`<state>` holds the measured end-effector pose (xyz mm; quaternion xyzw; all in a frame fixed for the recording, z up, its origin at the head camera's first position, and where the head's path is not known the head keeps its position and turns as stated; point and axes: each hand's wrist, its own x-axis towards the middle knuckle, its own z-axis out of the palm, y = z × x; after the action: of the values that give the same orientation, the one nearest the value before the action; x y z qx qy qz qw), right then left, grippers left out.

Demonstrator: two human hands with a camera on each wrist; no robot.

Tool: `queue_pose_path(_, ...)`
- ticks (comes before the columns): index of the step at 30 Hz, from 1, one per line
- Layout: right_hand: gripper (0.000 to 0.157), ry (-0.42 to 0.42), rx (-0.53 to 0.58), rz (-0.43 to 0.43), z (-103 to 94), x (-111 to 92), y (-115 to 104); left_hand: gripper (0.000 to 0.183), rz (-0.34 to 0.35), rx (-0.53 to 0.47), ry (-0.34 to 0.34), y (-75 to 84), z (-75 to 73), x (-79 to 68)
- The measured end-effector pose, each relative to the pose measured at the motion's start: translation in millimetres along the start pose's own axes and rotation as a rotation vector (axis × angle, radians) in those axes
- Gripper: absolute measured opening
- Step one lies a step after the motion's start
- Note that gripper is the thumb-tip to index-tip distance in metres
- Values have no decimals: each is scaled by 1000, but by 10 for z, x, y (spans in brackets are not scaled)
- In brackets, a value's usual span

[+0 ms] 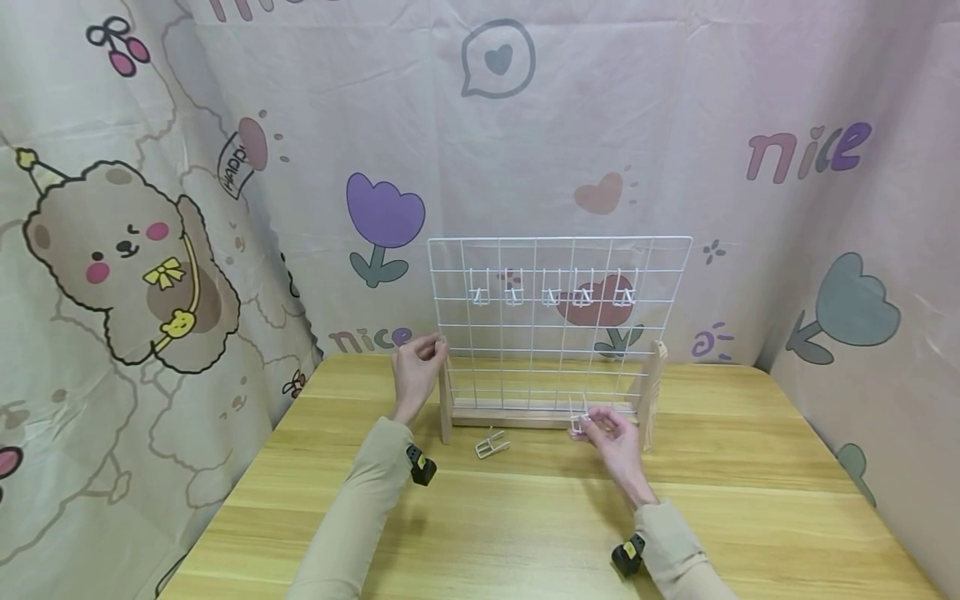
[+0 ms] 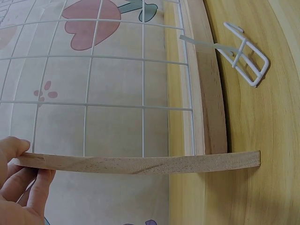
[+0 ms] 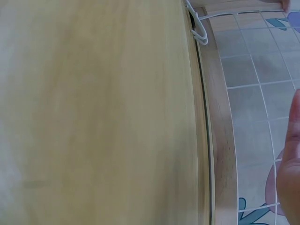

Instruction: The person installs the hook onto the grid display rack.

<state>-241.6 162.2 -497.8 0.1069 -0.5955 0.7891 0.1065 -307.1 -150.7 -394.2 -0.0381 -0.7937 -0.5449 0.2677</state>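
A white wire grid panel [image 1: 534,326] stands upright in a wooden stand. My left hand [image 1: 417,371] grips the top of the stand's left post [image 2: 140,164], its thumb on one face and fingers on the other. My right hand [image 1: 617,442] pinches a white wire hook [image 1: 577,423] in front of the panel's lower right part. In the right wrist view only part of that hand [image 3: 291,173] shows, and the held hook is out of sight. Another white hook [image 1: 492,446] lies on the table near the left post.
Several white hooks [image 1: 513,296] hang in a row on the panel's upper part. The stand's right post [image 1: 651,400] and bottom rail [image 1: 517,417] rest on the wood-grain table [image 1: 525,525]. A printed curtain [image 1: 300,125] surrounds the table's back and sides.
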Motion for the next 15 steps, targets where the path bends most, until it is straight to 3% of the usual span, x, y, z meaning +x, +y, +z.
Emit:
queue_pose_path(6, 18, 71, 97, -41, 0, 7, -8, 29, -1, -4, 0, -2, -4, -8)
queue_pose_path(15, 19, 138, 201, -32, -28, 38, -49, 31, -2, -3, 1, -10, 2, -7)
